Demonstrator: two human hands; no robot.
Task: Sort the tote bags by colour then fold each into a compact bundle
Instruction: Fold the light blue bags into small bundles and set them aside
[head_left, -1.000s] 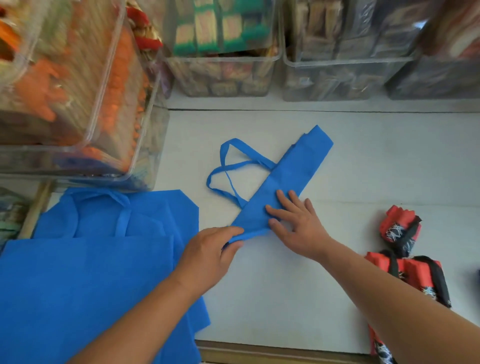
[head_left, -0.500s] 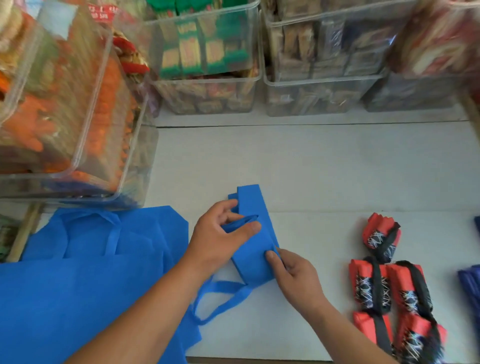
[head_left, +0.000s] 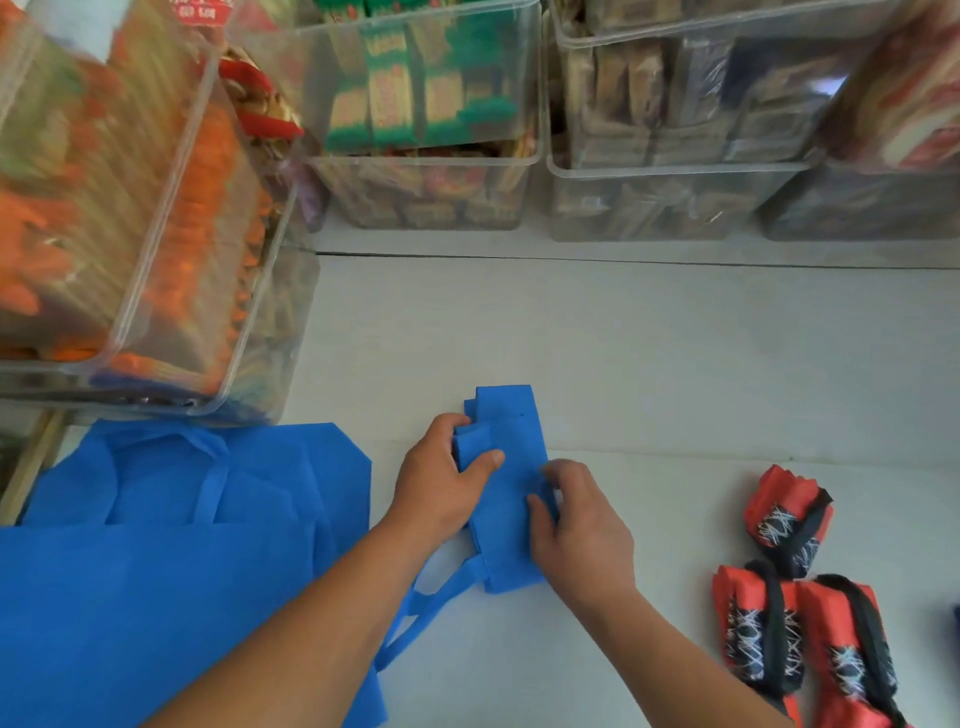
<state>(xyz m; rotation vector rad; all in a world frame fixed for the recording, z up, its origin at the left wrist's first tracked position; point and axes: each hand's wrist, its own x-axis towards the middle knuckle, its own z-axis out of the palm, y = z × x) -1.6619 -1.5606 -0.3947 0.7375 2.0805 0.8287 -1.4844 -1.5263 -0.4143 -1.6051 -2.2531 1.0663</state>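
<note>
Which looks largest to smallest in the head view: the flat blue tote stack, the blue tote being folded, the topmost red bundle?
1. flat blue tote stack, largest by far, though also nearest the camera.
2. blue tote being folded.
3. topmost red bundle, clearly smallest.

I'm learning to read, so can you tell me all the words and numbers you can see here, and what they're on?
Red label above the left bin: white letters, too blurred to read.
Green packets in the middle bin: print too blurred to read.
Blue tote bag between the hands: no words.
Red bundles: white pattern only, no words.
</note>
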